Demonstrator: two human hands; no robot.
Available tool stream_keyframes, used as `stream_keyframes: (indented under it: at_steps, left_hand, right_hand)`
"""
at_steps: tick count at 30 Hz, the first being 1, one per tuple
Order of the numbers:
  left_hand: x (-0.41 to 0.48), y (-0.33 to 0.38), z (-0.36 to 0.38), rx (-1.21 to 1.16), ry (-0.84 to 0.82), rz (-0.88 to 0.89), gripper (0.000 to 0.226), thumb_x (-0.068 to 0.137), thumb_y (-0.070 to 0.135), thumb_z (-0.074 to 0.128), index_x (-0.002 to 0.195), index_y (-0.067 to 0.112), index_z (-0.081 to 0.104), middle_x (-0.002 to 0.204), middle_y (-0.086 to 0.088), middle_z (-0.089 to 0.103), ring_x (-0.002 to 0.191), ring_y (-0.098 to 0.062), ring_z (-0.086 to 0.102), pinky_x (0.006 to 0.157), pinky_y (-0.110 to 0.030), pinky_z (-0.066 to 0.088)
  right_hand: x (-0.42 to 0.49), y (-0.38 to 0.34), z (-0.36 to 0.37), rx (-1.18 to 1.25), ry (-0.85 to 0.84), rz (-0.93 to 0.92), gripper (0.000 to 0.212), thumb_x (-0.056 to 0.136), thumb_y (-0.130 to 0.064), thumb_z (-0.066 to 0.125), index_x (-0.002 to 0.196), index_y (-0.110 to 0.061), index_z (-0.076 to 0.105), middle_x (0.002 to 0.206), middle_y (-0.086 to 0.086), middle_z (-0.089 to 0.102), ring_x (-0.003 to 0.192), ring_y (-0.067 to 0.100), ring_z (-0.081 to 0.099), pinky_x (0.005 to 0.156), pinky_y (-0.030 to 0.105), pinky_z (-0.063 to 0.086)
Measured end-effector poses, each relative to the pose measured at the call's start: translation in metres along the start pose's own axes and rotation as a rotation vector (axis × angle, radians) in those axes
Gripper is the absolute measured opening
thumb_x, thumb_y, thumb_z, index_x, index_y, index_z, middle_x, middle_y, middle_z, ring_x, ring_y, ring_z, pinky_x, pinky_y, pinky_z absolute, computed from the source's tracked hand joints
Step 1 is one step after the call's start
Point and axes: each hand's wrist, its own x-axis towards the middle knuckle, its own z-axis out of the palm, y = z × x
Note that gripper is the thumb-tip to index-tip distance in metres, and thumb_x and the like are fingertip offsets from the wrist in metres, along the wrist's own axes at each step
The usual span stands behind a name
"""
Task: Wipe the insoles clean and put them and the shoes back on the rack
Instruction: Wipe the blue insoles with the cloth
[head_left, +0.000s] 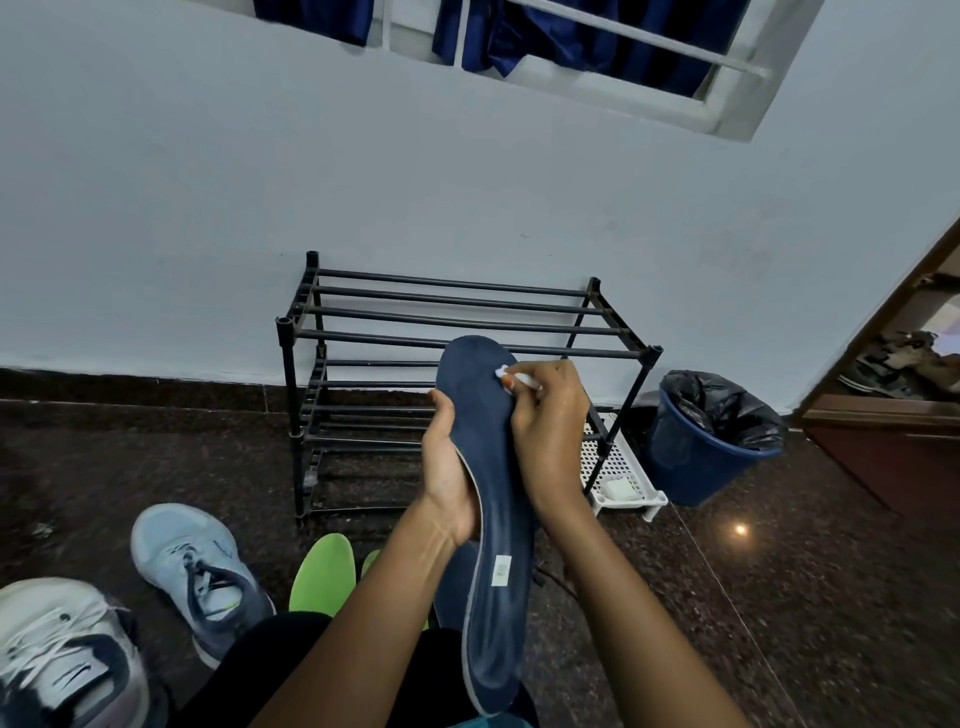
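A long navy insole (496, 519) stands almost upright in front of me, toe end up. My left hand (447, 467) grips its left edge at mid-length. My right hand (545, 431) presses a small white wipe (511, 375) against the toe end. Two green insoles (323, 574) lie on the dark floor below my arms, one mostly hidden. A light blue shoe (195, 566) sits on the floor at the left, and a white and dark shoe (67, 660) is at the bottom left corner. The black shoe rack (457, 332) stands bare against the wall.
A blue bin with a black liner (711, 441) stands right of the rack. A white perforated tray (623, 478) holding a small white packet lies between rack and bin. A wooden cabinet (893, 431) with footwear inside is at the far right.
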Motion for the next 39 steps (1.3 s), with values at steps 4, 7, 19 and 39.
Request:
stream_keyframes:
  at_steps: [4,7,19,39]
  left_hand:
    - [0.001,0.002,-0.001,-0.018,-0.001,0.016,0.076,0.093,0.060,0.026,0.071,0.008,0.077,0.077,-0.011,0.072,0.067,-0.020,0.071,0.054,-0.025,0.056]
    - [0.001,0.003,-0.002,-0.015,0.002,0.010,0.078,0.091,0.062,0.026,0.078,0.005,0.076,0.086,-0.013,0.072,0.075,-0.022,0.071,0.060,-0.027,0.058]
    - [0.004,0.001,-0.006,-0.013,-0.008,-0.004,0.075,0.091,0.060,0.029,0.076,0.003,0.076,0.078,-0.013,0.071,0.066,-0.022,0.070,0.055,-0.026,0.057]
    - [0.011,0.002,-0.014,0.052,0.025,-0.005,0.076,0.090,0.064,0.026,0.101,0.002,0.070,0.098,-0.015,0.070,0.085,-0.023,0.069,0.074,-0.029,0.055]
  right_hand:
    - [-0.011,-0.003,-0.001,0.022,-0.056,0.002,0.013,0.086,0.003,0.057,0.089,-0.004,0.067,0.090,0.003,0.053,0.080,-0.003,0.048,0.076,0.003,0.036]
    - [-0.023,-0.001,-0.002,0.028,-0.075,-0.023,0.014,0.083,0.005,0.059,0.087,-0.005,0.067,0.089,0.005,0.056,0.081,-0.004,0.048,0.077,0.003,0.035]
    - [-0.010,0.000,-0.004,0.035,-0.052,0.019,0.013,0.084,0.005,0.058,0.087,-0.004,0.067,0.090,0.009,0.056,0.078,-0.005,0.048,0.074,0.000,0.033]
    - [-0.021,-0.001,-0.004,0.087,-0.128,0.000,0.014,0.081,0.004,0.063,0.085,-0.008,0.069,0.087,0.005,0.058,0.080,-0.006,0.051,0.076,0.002,0.036]
